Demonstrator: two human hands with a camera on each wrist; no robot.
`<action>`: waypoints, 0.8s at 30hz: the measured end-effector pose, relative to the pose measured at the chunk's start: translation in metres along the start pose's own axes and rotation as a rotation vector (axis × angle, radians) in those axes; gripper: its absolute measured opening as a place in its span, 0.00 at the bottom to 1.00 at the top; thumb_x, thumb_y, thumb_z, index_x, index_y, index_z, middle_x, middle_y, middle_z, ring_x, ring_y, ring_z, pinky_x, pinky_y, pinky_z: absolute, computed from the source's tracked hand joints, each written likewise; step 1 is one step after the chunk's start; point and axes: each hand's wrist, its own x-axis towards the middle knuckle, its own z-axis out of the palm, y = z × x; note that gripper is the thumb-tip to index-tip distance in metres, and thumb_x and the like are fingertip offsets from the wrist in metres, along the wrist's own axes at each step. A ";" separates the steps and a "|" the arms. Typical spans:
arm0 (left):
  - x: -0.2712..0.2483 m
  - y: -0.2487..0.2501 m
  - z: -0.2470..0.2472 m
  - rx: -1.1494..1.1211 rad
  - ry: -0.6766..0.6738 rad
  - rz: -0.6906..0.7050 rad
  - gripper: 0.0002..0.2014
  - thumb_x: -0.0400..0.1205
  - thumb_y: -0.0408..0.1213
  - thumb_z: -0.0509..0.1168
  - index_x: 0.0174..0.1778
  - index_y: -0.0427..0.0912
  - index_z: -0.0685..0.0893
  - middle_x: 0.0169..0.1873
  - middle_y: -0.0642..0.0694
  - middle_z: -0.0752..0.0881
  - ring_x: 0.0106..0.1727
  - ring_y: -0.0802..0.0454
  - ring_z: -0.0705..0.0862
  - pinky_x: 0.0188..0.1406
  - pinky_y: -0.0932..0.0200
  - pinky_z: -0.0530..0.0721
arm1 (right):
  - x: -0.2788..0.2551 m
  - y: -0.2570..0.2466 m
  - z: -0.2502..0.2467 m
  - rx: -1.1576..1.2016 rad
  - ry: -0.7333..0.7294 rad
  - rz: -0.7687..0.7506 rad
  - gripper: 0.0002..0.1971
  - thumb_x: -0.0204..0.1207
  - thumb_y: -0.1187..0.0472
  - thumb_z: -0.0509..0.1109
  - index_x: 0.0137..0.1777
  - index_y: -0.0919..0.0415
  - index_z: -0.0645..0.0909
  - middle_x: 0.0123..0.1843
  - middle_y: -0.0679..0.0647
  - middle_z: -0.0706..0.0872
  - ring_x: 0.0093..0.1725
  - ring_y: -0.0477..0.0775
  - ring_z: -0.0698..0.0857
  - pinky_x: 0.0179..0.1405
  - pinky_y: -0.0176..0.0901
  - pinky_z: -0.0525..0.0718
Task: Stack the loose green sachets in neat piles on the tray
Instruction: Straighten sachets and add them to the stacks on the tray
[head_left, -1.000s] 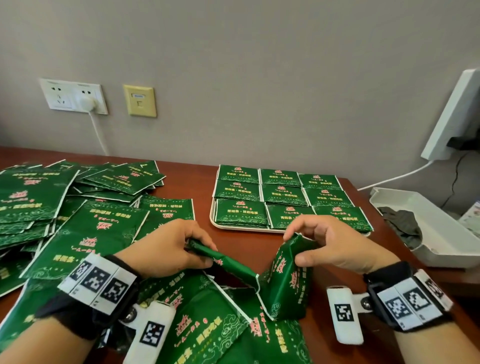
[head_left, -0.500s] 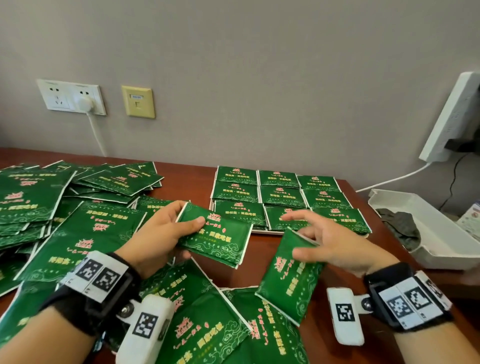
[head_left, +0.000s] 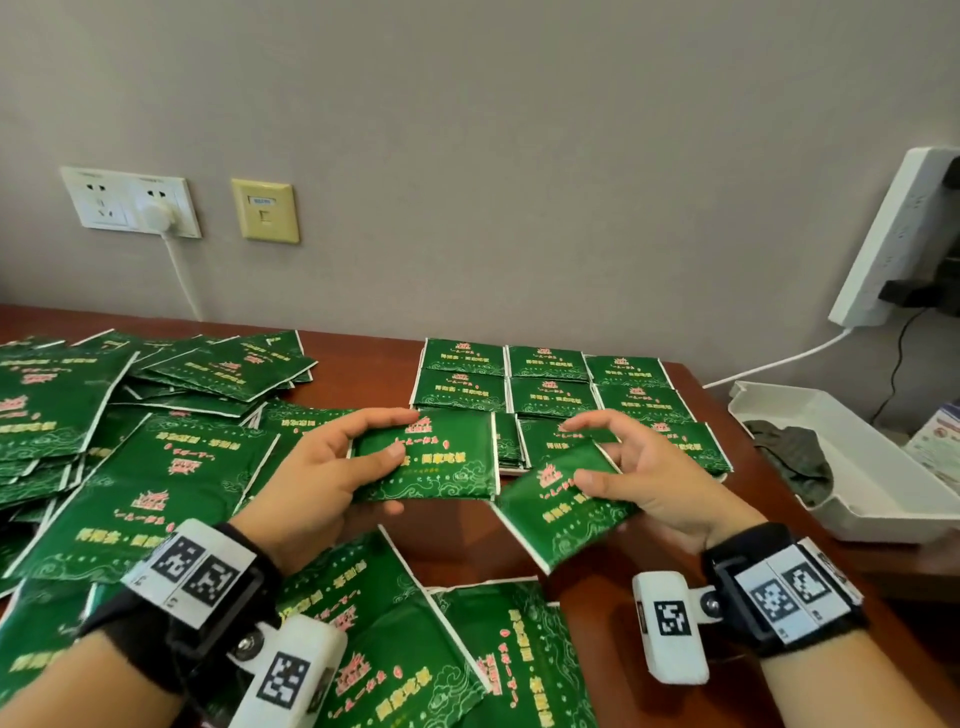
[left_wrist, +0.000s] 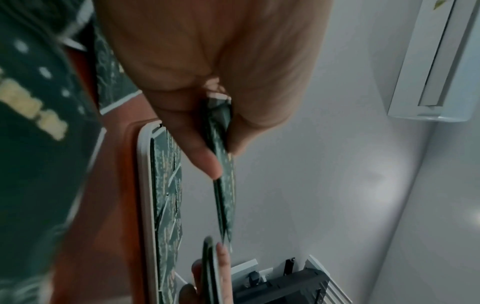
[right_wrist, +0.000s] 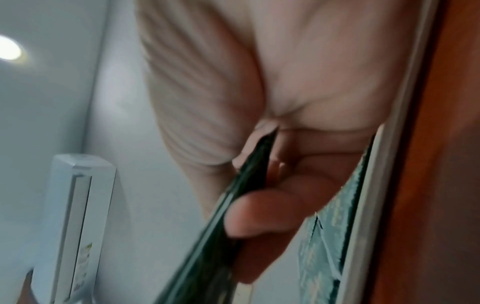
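Note:
My left hand (head_left: 363, 447) pinches one green sachet (head_left: 441, 460) by its left edge and holds it flat just above the tray's front left corner. That sachet appears edge-on (left_wrist: 224, 197) in the left wrist view, between thumb and fingers. My right hand (head_left: 597, 457) grips a second green sachet (head_left: 563, 506), tilted, in front of the tray; it shows edge-on (right_wrist: 233, 207) in the right wrist view. The white tray (head_left: 506, 472) holds a grid of neat green sachet piles (head_left: 550, 397). Its front row is partly hidden behind my hands.
A big loose heap of green sachets (head_left: 130, 426) covers the brown table's left side, and more lie near the front edge (head_left: 405, 649). A white bin (head_left: 857, 462) with dark cloth stands at the right. Wall sockets (head_left: 130, 202) and a cable are behind.
Both hands have lifted their sachets and carried them forward toward the tray. The left sachet, crumpled a second ago, is now flat over the tray's front left corner.

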 end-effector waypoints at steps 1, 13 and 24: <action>0.003 0.002 0.003 -0.005 0.017 0.015 0.15 0.82 0.25 0.66 0.57 0.46 0.91 0.49 0.42 0.90 0.35 0.52 0.88 0.24 0.59 0.88 | 0.003 -0.004 -0.002 0.025 0.050 -0.032 0.24 0.68 0.69 0.78 0.64 0.58 0.81 0.54 0.66 0.91 0.47 0.63 0.90 0.34 0.49 0.90; 0.150 0.063 0.098 0.295 -0.071 0.025 0.20 0.84 0.21 0.62 0.58 0.50 0.90 0.46 0.41 0.86 0.42 0.49 0.81 0.39 0.56 0.79 | 0.072 -0.048 -0.122 0.044 0.366 -0.140 0.20 0.72 0.81 0.73 0.60 0.62 0.86 0.54 0.58 0.90 0.46 0.55 0.91 0.38 0.41 0.90; 0.299 0.032 0.204 0.520 -0.136 -0.105 0.24 0.80 0.18 0.67 0.70 0.41 0.83 0.56 0.36 0.88 0.51 0.43 0.88 0.58 0.45 0.89 | 0.084 -0.009 -0.181 -0.089 0.426 0.004 0.16 0.69 0.81 0.78 0.53 0.65 0.86 0.49 0.63 0.78 0.41 0.56 0.88 0.35 0.42 0.91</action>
